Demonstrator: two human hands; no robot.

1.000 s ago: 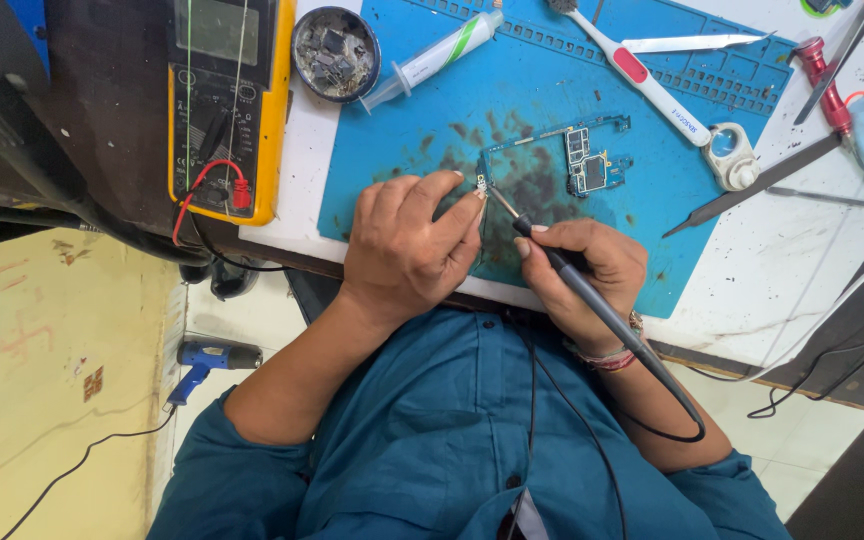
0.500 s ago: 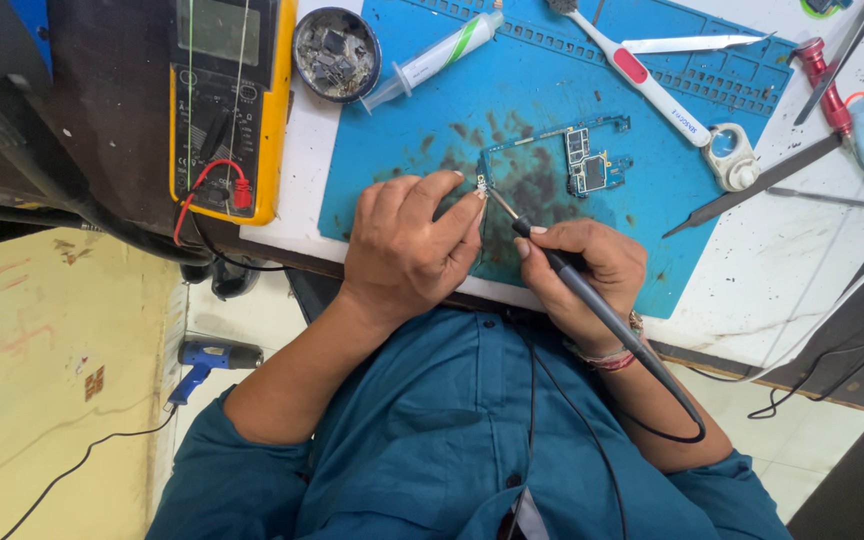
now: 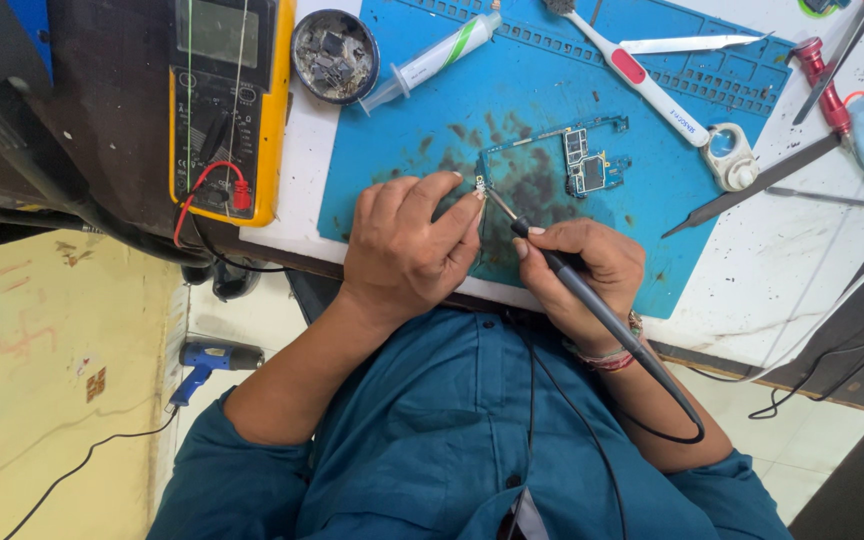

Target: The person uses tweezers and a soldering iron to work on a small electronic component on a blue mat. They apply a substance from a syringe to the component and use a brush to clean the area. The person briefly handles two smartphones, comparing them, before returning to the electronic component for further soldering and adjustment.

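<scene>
We are soldering: our left hand point(image 3: 402, 250) pinches a small metal component point(image 3: 479, 184) on the blue silicone mat point(image 3: 392, 150); our right hand point(image 3: 582, 270) grips the black soldering iron point(image 3: 592, 300), tip touching it. Next calls for steadiness.

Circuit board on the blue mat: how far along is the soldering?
Set up: circuit board lies bare on the stained blue mat, with syringe and multimeter beside it. In hand: right hand puts the soldering iron tip at the small part pinched by the left hand. Left: cannot tell whether the joint is finished.
</scene>
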